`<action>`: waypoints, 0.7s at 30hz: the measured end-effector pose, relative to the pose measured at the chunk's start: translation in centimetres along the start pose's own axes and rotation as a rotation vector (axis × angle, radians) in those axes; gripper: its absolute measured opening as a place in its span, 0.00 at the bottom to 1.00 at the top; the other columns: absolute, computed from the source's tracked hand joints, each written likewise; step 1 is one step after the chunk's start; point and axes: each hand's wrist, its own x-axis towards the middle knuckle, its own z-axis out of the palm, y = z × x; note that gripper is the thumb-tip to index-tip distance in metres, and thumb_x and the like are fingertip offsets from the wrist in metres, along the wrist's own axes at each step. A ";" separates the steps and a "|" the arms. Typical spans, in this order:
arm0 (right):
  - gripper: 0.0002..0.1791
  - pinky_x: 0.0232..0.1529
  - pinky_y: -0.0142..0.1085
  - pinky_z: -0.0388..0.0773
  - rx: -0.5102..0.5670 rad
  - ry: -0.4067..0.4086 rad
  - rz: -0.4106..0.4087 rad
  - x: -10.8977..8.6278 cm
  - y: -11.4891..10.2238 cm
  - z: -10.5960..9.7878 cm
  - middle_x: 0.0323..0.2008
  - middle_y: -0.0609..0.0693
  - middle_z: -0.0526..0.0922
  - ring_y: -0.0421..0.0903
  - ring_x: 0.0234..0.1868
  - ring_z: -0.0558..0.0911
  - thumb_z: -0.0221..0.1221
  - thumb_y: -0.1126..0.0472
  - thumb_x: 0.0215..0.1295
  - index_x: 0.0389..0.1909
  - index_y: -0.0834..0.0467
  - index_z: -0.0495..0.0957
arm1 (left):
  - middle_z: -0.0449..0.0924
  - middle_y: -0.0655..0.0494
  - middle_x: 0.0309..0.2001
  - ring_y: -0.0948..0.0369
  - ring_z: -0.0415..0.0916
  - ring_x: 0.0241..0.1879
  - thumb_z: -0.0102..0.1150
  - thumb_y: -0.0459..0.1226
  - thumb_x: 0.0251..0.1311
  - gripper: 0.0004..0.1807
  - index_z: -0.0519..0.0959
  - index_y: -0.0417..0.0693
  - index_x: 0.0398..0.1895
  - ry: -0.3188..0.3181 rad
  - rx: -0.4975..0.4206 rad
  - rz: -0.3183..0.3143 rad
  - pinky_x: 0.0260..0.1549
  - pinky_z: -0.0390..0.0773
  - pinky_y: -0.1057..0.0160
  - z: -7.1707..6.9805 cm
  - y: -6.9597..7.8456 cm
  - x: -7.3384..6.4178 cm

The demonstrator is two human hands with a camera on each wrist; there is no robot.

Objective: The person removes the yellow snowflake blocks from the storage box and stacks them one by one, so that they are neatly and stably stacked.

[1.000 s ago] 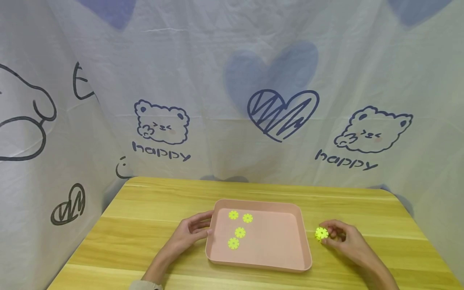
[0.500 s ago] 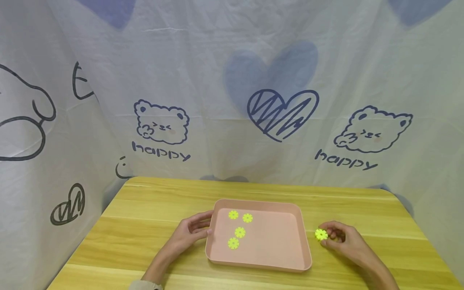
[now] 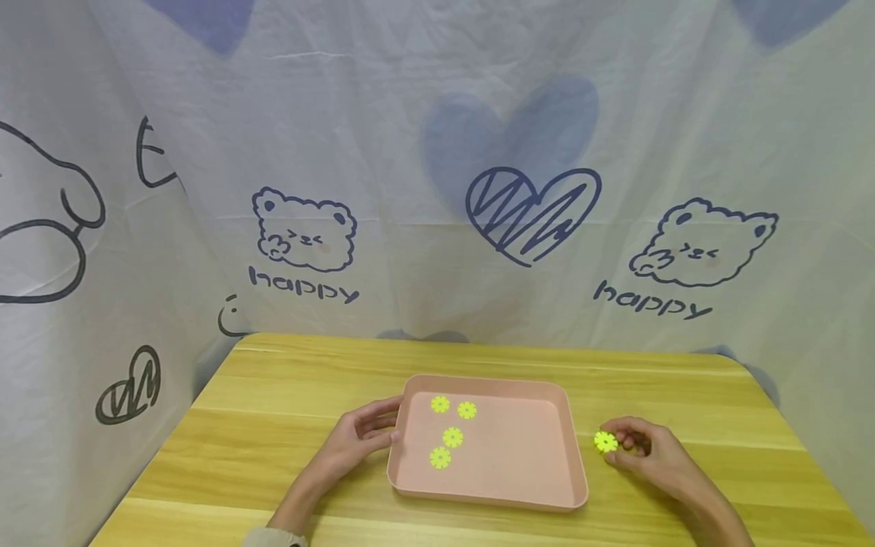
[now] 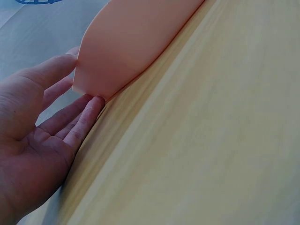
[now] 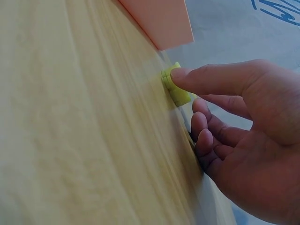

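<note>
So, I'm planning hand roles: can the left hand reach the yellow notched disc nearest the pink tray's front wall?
Probably yes: only the pink tray's left wall stands between the left hand and that uncovered yellow notched disc.

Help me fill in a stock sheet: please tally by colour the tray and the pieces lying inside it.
Pink tray: 1
Yellow flower pieces lying in it: 4
Total: 5
Left out: the yellow item in the right hand, outside the tray; it may be several stacked pieces.
</note>
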 end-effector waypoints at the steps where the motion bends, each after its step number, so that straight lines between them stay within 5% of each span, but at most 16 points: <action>1: 0.18 0.28 0.29 0.73 0.000 0.000 -0.003 0.0 0.1 0.0 0.34 0.51 0.77 0.41 0.32 0.73 0.72 0.69 0.58 0.49 0.67 0.83 | 0.67 0.36 0.73 0.39 0.69 0.68 0.65 0.31 0.68 0.33 0.66 0.36 0.75 0.000 0.001 0.002 0.60 0.79 0.62 0.0 0.0 0.0; 21: 0.19 0.27 0.28 0.72 0.006 0.009 -0.016 0.0 0.3 0.0 0.34 0.50 0.76 0.39 0.32 0.72 0.72 0.69 0.59 0.51 0.68 0.83 | 0.67 0.38 0.73 0.40 0.69 0.68 0.65 0.31 0.68 0.33 0.66 0.37 0.74 -0.003 0.007 0.011 0.61 0.79 0.62 0.0 -0.2 0.1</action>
